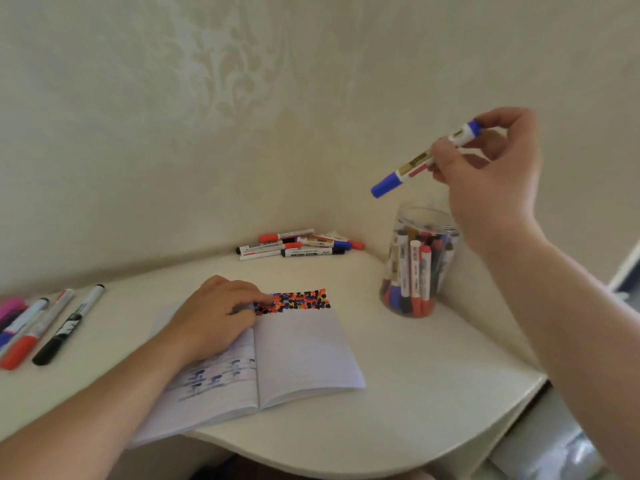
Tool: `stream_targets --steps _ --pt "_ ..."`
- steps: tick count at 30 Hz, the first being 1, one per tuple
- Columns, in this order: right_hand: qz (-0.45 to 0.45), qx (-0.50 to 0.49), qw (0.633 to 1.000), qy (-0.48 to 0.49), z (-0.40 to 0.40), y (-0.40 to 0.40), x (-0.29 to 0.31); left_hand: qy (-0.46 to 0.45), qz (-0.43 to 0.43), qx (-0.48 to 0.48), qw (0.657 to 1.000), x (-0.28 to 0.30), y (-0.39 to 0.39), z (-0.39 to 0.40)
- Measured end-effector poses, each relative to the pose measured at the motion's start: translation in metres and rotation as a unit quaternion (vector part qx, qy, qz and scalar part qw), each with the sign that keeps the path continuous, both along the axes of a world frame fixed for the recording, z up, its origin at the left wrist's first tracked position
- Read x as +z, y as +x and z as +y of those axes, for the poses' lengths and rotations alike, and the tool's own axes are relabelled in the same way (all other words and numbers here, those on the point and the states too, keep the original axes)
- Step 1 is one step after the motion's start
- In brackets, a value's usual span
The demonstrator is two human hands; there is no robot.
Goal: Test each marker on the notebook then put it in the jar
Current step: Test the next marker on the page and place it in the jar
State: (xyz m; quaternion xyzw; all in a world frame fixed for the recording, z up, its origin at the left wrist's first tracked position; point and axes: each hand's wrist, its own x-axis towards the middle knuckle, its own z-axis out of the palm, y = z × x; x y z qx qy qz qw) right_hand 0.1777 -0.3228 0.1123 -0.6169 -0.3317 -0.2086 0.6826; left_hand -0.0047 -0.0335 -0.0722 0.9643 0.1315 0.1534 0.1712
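Observation:
An open notebook lies on the white desk, with rows of red, blue and black dots across the top of its right page. My left hand rests on the left page, fingers bent, holding the book flat. My right hand is raised above the clear plastic jar and pinches a capped blue marker, which slants with its cap down to the left. The jar stands upright and holds several markers.
A pile of several markers lies against the wall behind the notebook. More markers, red, black and purple, lie at the desk's left edge. The desk's curved front edge runs below the notebook; the walls meet in a corner behind the jar.

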Motion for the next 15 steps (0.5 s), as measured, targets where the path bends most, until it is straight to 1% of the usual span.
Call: stream_targets --steps 2,4,7,10,15 --pt "-0.023 -0.068 0.996 -0.05 -0.015 0.018 0.005 -0.006 0.001 0.001 1.0 0.0 0.001 -0.001" --pt "-0.024 -0.105 0.986 -0.128 -0.021 0.032 0.002 0.006 -0.003 -0.002 1.0 0.0 0.001 0.0" --pt "-0.02 -0.102 0.969 -0.224 -0.022 0.046 -0.01 0.017 0.001 -0.002 1.0 -0.001 0.003 0.0" --pt "-0.044 -0.091 0.943 -0.318 -0.019 0.048 -0.018 0.018 -0.008 -0.007 1.0 -0.001 0.004 -0.001" --pt "-0.041 -0.082 0.917 -0.389 -0.014 0.052 -0.022 0.018 -0.006 -0.006 1.0 -0.001 0.003 -0.002"
